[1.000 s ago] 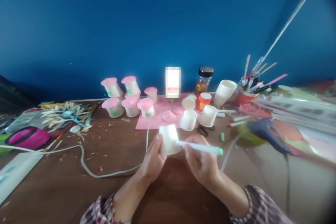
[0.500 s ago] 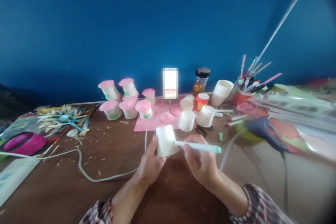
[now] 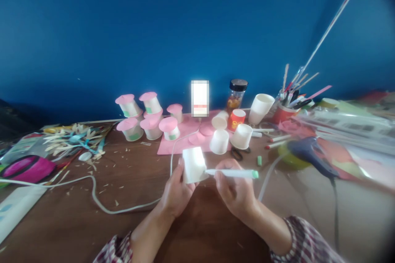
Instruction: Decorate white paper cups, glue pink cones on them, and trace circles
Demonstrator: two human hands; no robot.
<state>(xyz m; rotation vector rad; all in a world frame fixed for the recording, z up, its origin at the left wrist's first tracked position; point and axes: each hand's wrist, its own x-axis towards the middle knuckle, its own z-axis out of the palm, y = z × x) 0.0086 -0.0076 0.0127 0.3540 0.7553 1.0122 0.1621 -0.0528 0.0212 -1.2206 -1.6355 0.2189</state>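
A white paper cup [image 3: 194, 165], bottom end up, is held by my left hand [image 3: 177, 189], whose thumb lies along its left side. My right hand [image 3: 237, 191] grips a white marker with a green end [image 3: 236, 173] like a pen. The marker's tip meets the right side of the cup, or is very close to it. Any mark there is too bright to make out. Beyond my hands, a green marker cap [image 3: 259, 160] lies on the table, and several white paper cups [image 3: 219, 141] stand on and beside pink paper [image 3: 168, 146].
Cups with pink discs on top [image 3: 129, 128] are stacked at the back left. A white cable [image 3: 92, 187] crosses the brown table [image 3: 77, 230]. On the right lie a glue gun [image 3: 314, 154] and a red pen pot [image 3: 284, 114]. Black-handled scissors [image 3: 237, 154] rest near the cups.
The marker's tip has moved slightly down and left along the cup's side. The cup has shifted a little to the left. Everything else looks the same.
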